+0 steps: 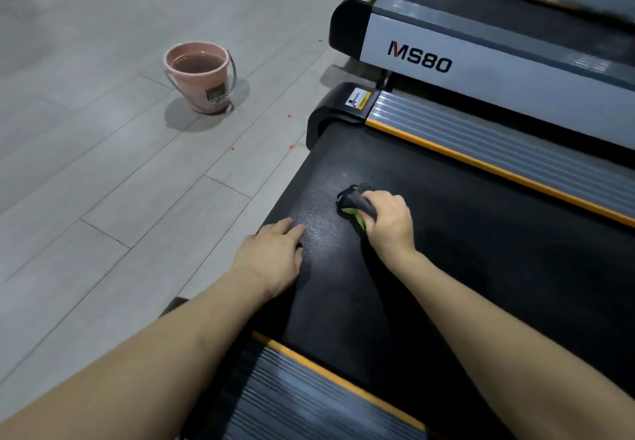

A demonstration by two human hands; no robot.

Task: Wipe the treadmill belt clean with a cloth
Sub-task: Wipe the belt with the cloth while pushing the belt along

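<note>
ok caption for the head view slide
Right hand scrubs the treadmill belt with a bunched cloth; left hand braces flat.

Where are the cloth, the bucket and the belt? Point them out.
cloth (354, 200), head view, bunched dark part.
bucket (202, 96), head view, pink outer wall.
belt (481, 250), head view, bare black surface.

Dim, cool overhead light; sheen on belt (321, 230); wide-angle edge warping.
</note>
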